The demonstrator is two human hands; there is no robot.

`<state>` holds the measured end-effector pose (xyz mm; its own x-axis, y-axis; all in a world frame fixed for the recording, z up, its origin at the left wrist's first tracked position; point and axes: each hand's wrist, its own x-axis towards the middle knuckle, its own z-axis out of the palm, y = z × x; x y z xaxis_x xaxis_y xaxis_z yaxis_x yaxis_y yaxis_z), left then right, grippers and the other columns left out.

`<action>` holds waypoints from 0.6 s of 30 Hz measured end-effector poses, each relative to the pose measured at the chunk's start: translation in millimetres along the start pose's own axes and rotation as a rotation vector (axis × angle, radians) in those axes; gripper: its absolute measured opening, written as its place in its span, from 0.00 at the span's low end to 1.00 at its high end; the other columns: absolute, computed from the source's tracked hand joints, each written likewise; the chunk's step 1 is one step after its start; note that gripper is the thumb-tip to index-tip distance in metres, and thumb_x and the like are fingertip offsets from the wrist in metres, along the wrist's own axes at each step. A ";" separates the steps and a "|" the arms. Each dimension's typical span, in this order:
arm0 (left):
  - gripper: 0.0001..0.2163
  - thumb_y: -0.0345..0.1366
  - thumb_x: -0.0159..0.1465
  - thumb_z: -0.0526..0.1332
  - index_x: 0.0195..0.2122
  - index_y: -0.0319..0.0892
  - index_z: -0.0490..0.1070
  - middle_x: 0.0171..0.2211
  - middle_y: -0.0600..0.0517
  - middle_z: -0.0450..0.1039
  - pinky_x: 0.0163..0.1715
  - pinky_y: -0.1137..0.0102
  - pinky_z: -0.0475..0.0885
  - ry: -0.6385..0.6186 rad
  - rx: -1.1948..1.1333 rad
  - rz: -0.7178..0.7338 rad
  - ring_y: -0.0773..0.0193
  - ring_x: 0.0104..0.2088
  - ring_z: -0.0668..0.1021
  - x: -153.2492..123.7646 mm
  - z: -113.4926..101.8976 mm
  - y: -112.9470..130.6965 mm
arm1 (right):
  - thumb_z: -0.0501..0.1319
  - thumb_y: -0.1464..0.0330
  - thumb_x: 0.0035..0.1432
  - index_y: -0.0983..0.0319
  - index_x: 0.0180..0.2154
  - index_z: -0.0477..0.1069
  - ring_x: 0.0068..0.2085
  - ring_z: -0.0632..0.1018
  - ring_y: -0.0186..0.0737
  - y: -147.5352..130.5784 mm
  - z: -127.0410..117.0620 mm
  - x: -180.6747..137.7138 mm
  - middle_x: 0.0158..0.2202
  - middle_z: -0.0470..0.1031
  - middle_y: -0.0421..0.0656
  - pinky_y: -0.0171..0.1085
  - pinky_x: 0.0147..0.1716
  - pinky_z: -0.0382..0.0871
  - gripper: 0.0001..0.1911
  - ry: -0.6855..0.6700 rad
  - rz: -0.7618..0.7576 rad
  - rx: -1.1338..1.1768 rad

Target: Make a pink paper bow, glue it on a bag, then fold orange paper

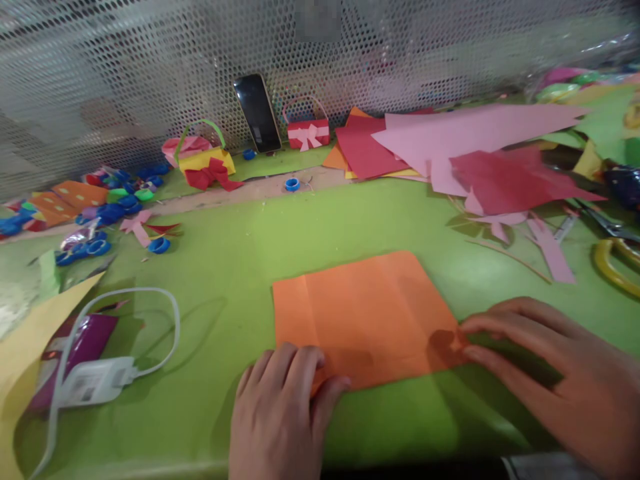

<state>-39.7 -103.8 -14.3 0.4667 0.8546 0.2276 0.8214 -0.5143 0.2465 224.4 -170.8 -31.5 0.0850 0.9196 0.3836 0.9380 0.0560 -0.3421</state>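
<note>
- Centrally, the orange sheet (365, 313) lies at the near part of the table, crossed by faint parallel creases.
- Left hand (283, 407): fingers curled together, thumb opposite, with the sheet's near-left edge between them.
- Right hand (560, 373): thumb and forefinger nearly closed, pinching the near-right corner.
- Containers: a yellow paper bag (200, 162) with green handle and red bow; a red paper bag (320, 130) with pink handle and pink bow. Both stand at the rear; their insides cannot be seen.
- Clear plastic (600, 47), upper right, near pink and green pieces; cannot tell whether it encloses them.
- Writing: print on the white charger (95, 383), too blurred to read. Its white cable (176, 320) loops above it; a purple packet (93, 337) lies just beside.
- Dark-screened phone (259, 113), tilted upright between the two bags.
- Surface: green table (225, 267), with a brownish strip (235, 190) toward the rear and a blue ring (292, 189) on that strip.
- Right rear: overlapping pink sheet (460, 133) and red sheet (370, 147); yellow-handled scissors (607, 270) at the right edge.
- Room: perforated grey panel (190, 47) rises behind the table.
</note>
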 end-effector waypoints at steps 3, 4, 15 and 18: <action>0.14 0.46 0.70 0.52 0.32 0.45 0.67 0.28 0.55 0.72 0.30 0.65 0.65 0.005 0.009 0.014 0.61 0.29 0.73 0.1 -0.3 0.3 | 0.50 0.64 0.69 0.53 0.38 0.75 0.32 0.78 0.37 -14.9 2.2 1.0 0.33 0.75 0.43 0.34 0.28 0.74 0.15 0.040 -0.093 0.040; 0.12 0.45 0.70 0.53 0.32 0.45 0.67 0.29 0.54 0.72 0.30 0.65 0.65 -0.001 0.015 0.017 0.61 0.29 0.73 0.3 -0.5 0.1 | 0.48 0.64 0.70 0.52 0.39 0.76 0.33 0.78 0.37 -22.0 4.2 0.7 0.33 0.76 0.42 0.33 0.29 0.74 0.17 0.016 -0.111 0.059; 0.08 0.38 0.62 0.65 0.32 0.45 0.65 0.29 0.55 0.72 0.30 0.65 0.66 -0.081 0.029 0.035 0.61 0.29 0.74 3.3 -5.1 -1.8 | 0.47 0.70 0.69 0.54 0.47 0.75 0.36 0.77 0.43 -54.2 8.9 -2.1 0.35 0.78 0.43 0.40 0.35 0.70 0.19 -0.107 -0.430 -0.086; 0.09 0.37 0.61 0.65 0.31 0.45 0.64 0.28 0.56 0.71 0.30 0.65 0.66 -0.077 0.027 0.013 0.61 0.29 0.74 3.2 -4.7 -0.9 | 0.49 0.66 0.67 0.48 0.51 0.75 0.38 0.77 0.47 -35.1 6.7 -16.1 0.38 0.78 0.42 0.44 0.35 0.70 0.19 -0.055 -0.260 -0.062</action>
<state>-40.5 -101.0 -9.3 0.5006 0.8513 0.1572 0.8232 -0.5243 0.2180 187.9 -185.0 -31.4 -0.1780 0.8975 0.4035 0.9450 0.2703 -0.1843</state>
